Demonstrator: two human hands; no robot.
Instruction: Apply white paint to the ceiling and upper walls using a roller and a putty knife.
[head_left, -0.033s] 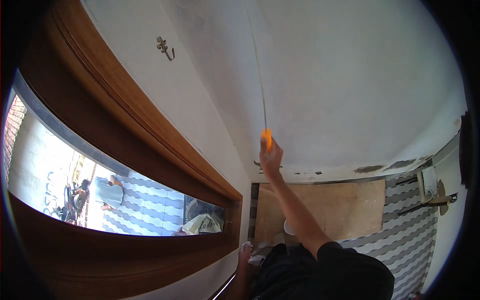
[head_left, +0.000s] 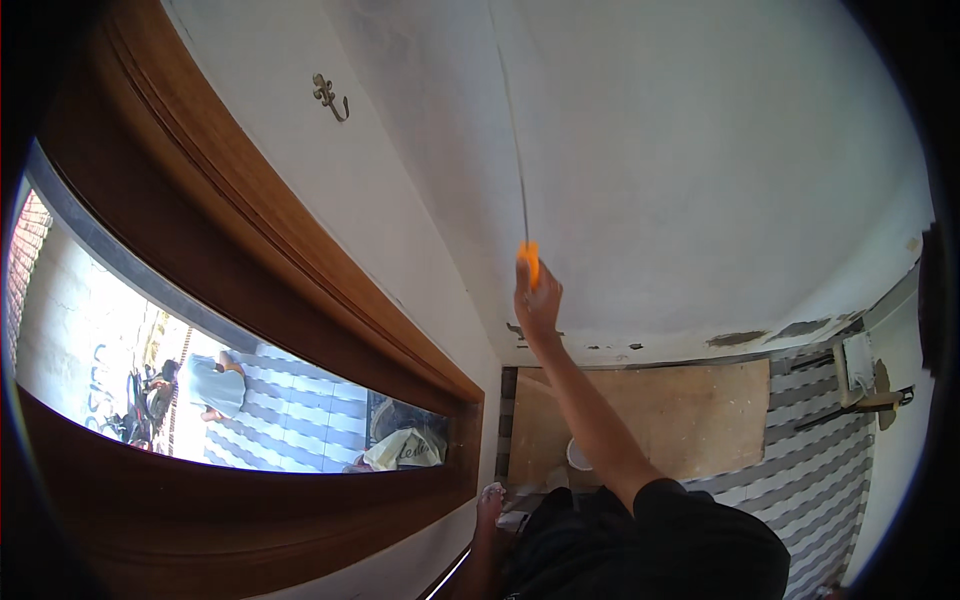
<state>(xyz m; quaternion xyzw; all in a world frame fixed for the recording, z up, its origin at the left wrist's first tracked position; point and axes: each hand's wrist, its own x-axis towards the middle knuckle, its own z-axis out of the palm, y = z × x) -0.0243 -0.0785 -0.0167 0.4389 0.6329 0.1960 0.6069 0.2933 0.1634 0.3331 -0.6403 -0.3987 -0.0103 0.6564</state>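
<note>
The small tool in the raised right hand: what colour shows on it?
Bright orange: the small tool in the raised right hand shows best in the head view.

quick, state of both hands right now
Left hand: low in view, too small to tell its grip or whether it holds anything.
Right hand: closed, holding the orange tool.

Daylight is glaring through the wooden frame (head_left: 250, 225), bleaching the tiled floor outside (head_left: 300, 405).
The white wall (head_left: 700, 180) is catching soft light; the black shirt (head_left: 700, 545) is losing detail; the orange hand tool (head_left: 529, 262) is blurring slightly; fisheye distortion is bending the wooden frame.
</note>
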